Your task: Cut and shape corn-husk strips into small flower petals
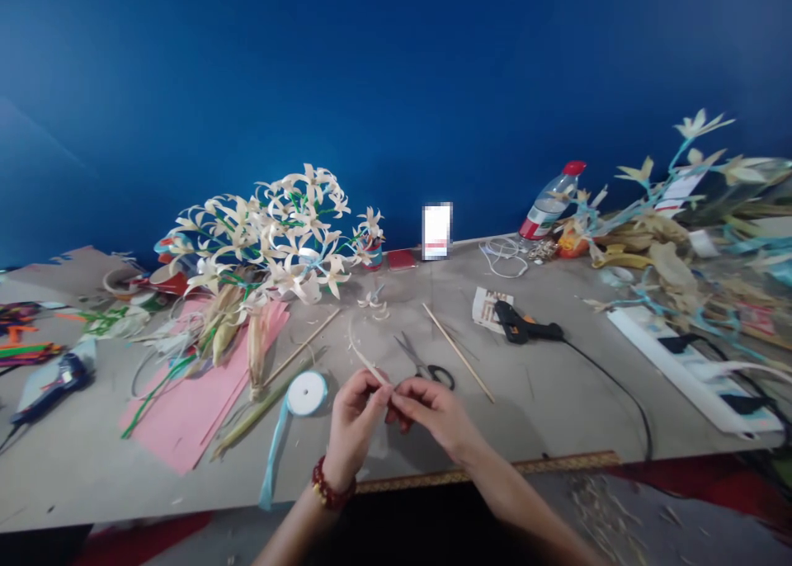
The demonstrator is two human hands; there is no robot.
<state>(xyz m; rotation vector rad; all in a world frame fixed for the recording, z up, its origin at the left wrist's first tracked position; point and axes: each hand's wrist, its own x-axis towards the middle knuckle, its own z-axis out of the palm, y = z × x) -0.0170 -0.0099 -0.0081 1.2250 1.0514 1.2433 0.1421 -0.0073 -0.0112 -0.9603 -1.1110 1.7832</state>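
Observation:
My left hand [354, 422] and my right hand [433, 411] meet above the near part of the grey table [557, 409]. Both pinch a thin pale husk strip [366, 358] that rises up and to the left from my fingertips. A red bead bracelet [329, 487] sits on my left wrist. A roll of light blue ribbon [305, 393] lies just left of my left hand, its tail trailing toward the table's front edge. Scissors [426, 366] lie just beyond my right hand.
A bunch of cream husk flowers [281, 234] stands at the back left over pink paper [198, 393]. A black glue gun [525, 327], wooden sticks [458, 351], a white power strip [686, 368], a plastic bottle [550, 203] and more flower stems [674, 219] lie to the right.

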